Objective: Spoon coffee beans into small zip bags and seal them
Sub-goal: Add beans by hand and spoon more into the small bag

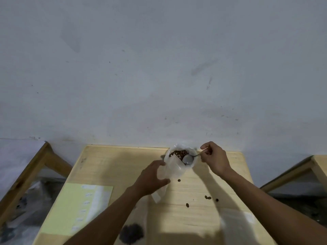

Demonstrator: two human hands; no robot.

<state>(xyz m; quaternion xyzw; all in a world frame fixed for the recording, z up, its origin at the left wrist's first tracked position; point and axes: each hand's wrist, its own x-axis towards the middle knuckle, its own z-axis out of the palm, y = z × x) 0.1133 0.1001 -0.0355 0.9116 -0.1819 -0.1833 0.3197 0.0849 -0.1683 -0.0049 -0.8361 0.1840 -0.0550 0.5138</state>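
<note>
Pale wood makes up the table, which stands against a scuffed grey wall. A yellow sheet lies at its left, with clear bags stacked along the sheet's right edge. Loose beans are scattered near the middle, and a filled bag of beans sits by the near edge. At the far edge an open bag of coffee beans stands. The right hand pinches a spoon by its handle, bowl over the beans. The left hand, fingers curled, holds a small zip bag, seemingly open-mouthed, just beside the spoon.
</note>
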